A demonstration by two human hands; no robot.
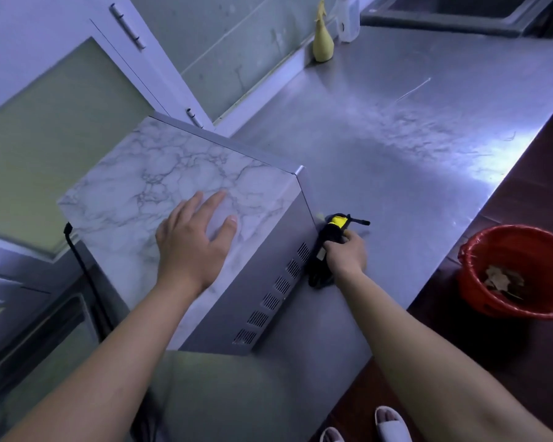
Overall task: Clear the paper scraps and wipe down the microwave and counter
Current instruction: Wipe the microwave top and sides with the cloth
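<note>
The microwave [268, 250] sits turned at an angle on the steel counter [412, 161], its top covered in a marble pattern. My left hand [193, 240] rests flat on that top, fingers spread. My right hand [347, 252] grips a black and yellow cloth [328, 232] and holds it against the vented side of the microwave, down where the side meets the counter. Part of the cloth hangs below my hand.
A red bucket [479, 260] with brown scraps inside stands on the floor to the right of the counter. A yellow spray bottle [322, 39] and a clear bottle [348, 20] stand at the back wall. A sink [460, 23] lies at the far right. A black cord [83, 266] hangs left of the microwave.
</note>
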